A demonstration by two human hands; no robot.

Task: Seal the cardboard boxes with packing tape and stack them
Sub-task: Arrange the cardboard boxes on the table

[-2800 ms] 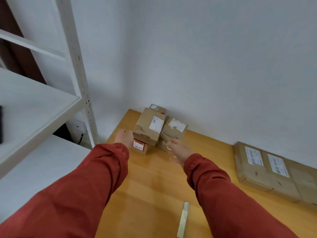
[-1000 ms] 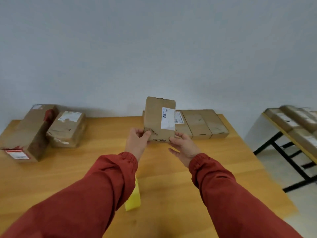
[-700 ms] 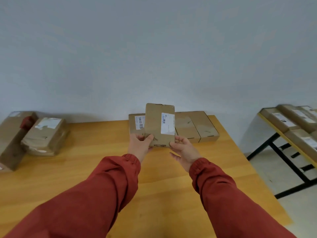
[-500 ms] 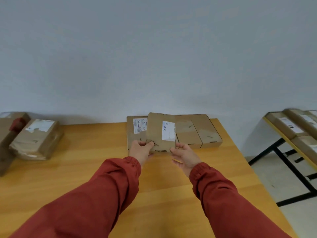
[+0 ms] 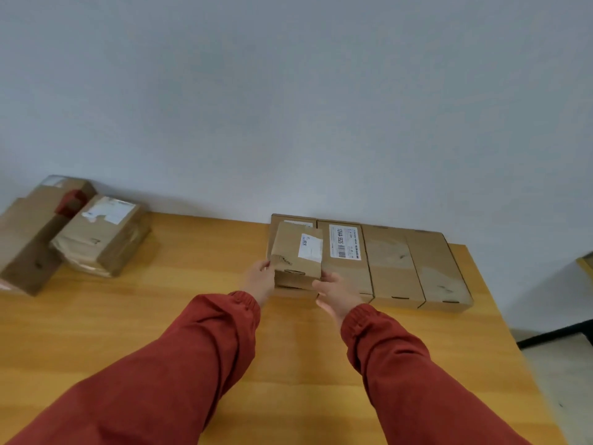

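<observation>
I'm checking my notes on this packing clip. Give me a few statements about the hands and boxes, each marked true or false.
1. The left hand and right hand both hold the small box. True.
2. The small box is over the left end of the row of boxes. True.
3. The row lies along the near edge of the table. False: it lies at the far edge, against the wall.
4. The sleeves are blue. False: they are red.

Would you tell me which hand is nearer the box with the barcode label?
Right. The right hand is just in front of the barcode box; the left hand is beyond the held box.
</observation>
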